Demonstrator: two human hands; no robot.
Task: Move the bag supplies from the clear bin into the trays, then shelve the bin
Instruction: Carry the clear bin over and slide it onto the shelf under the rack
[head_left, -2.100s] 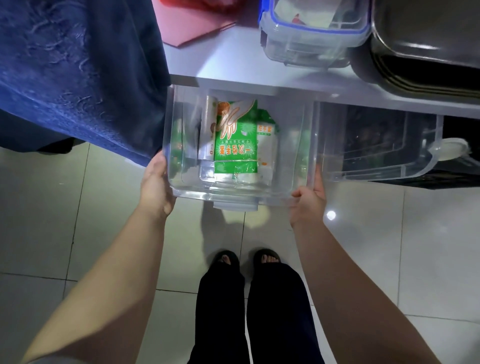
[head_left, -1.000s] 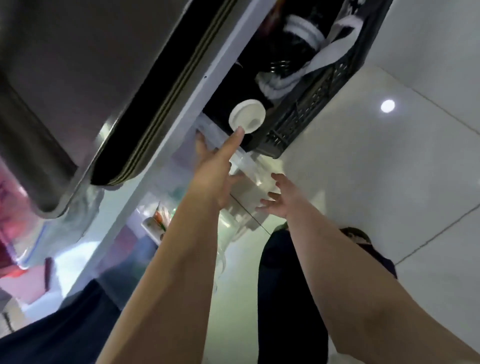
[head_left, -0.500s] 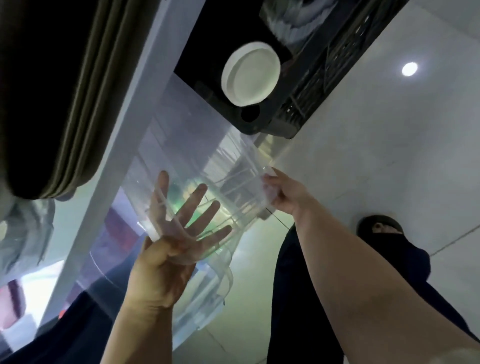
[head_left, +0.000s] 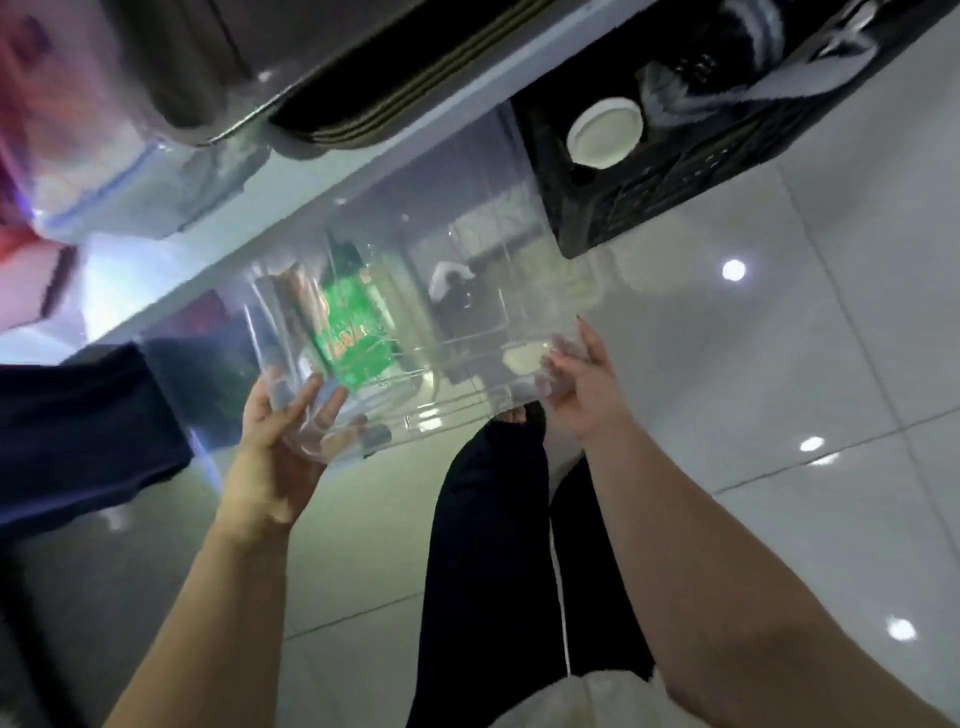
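The left hand (head_left: 280, 447) cups the near left corner of the clear bin (head_left: 467, 291), fingers spread and seen through the plastic wall, palm pressed to the outside. The right hand (head_left: 582, 384) grips the near right corner, fingers curled over the rim with the thumb along the side. Both arms are bare.

The bin sits just under the edge of a pale table (head_left: 415, 130), its far end under the tabletop and its near end held out over the tiled floor (head_left: 779, 389). Inside it, toward the left, stands a green printed pack of bags (head_left: 353, 332) beside a narrower clear-wrapped pack (head_left: 296, 312) (the print is too blurred to read).

On the table lie stacked metal trays (head_left: 374, 88) and a lidded plastic box (head_left: 130, 171). Right of the bin, a black crate (head_left: 649, 187) holds a white round lid (head_left: 605, 132). Dark trouser legs (head_left: 483, 545) show below.
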